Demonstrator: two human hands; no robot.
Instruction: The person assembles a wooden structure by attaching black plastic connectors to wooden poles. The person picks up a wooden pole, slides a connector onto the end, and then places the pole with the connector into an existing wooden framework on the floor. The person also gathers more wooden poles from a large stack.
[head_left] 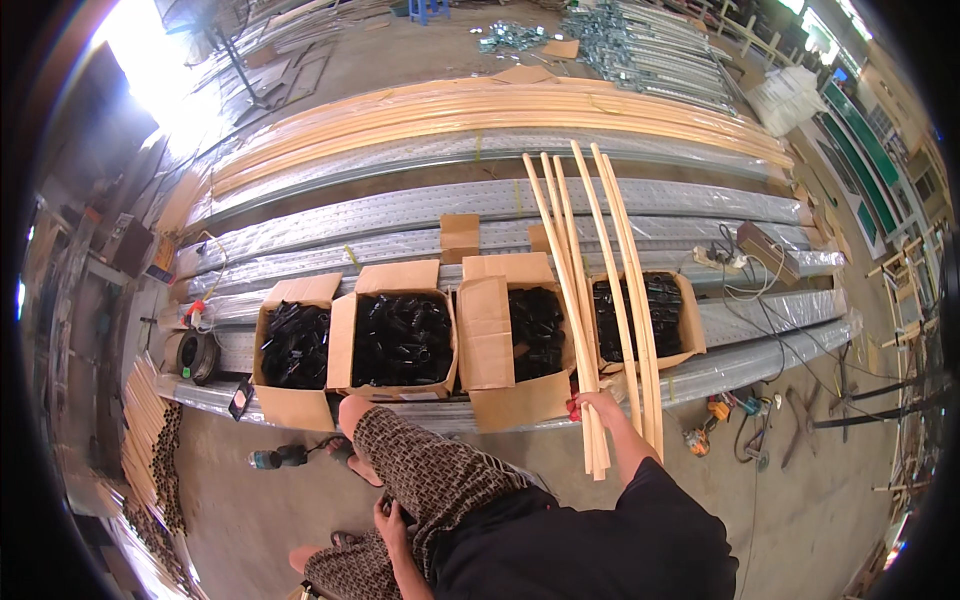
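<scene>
My right hand (pixel 603 404) is closed round a bunch of long pale wooden-looking poles (pixel 584 345), which lean away over the boxes. Beside that bunch, more poles (pixel 640 340) run along to the right; I cannot tell whether the hand also grips these. Something red (pixel 573 405) shows at the fingers. My left hand (pixel 391 522) is low by my knee, fingers curled on a small black piece (pixel 407 515) that is partly hidden. Ahead stand open cardboard boxes (pixel 340 345) full of black plastic-looking parts (pixel 403 338); the poles partly cover the box at the right (pixel 692 315).
The boxes rest on long plastic-wrapped metal profiles (pixel 400 207). Beyond lie more pale poles (pixel 480 115). Cables (pixel 765 285) trail at the right, near an orange power tool (pixel 698 440). A drill-like tool (pixel 280 457) and bundled poles (pixel 150 450) lie at the left.
</scene>
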